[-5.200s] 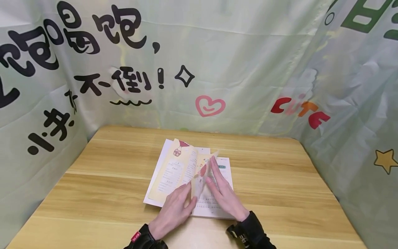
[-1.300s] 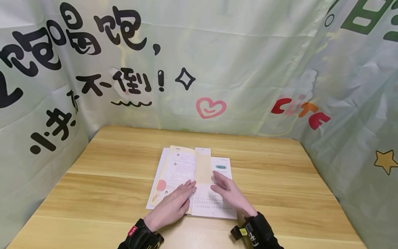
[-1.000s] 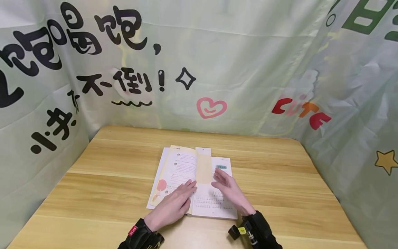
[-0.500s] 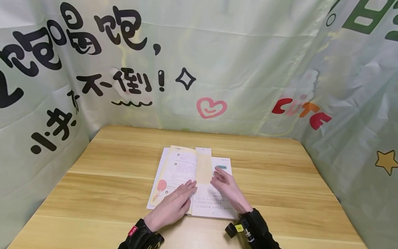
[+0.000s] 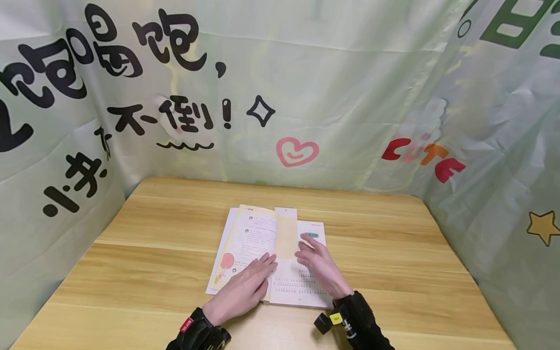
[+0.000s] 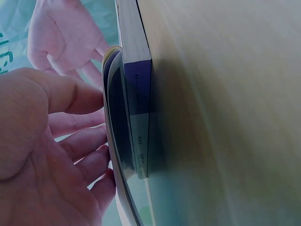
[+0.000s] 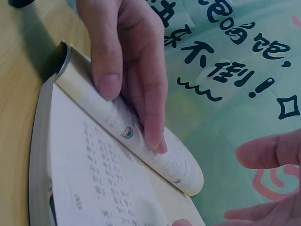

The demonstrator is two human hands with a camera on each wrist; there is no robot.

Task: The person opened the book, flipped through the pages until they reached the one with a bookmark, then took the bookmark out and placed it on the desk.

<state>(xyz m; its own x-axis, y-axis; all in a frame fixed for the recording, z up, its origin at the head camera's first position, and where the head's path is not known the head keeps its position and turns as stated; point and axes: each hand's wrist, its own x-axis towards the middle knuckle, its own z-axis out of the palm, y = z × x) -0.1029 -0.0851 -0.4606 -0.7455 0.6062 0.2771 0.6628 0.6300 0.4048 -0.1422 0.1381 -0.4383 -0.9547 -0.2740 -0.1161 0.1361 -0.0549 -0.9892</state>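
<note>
A booklet with cream-edged pages (image 5: 260,228) lies open over a thicker book (image 5: 293,289), whose white printed page shows at the right. My left hand (image 5: 240,289) rests with straight fingers on the booklet's left page, near the fold. In the right wrist view, that page (image 7: 84,89) curves up under the left hand (image 7: 136,61). My right hand (image 5: 321,270) hovers over the printed page, its fingers relaxed and holding nothing. The left wrist view shows the thick book's purple and pale spine (image 6: 137,89) beside the booklet's bent edge (image 6: 110,94).
The wooden table (image 5: 393,272) extends around the books. A printed cloth backdrop (image 5: 350,87) hangs behind it and along both sides. Black wrist straps carry small cameras, one of them (image 5: 323,323) beside the right wrist.
Earlier both hands were at a raised page; it now lies turned to the left, with the left hand flat on it. The right hand has come away and lately shifted slightly left.
</note>
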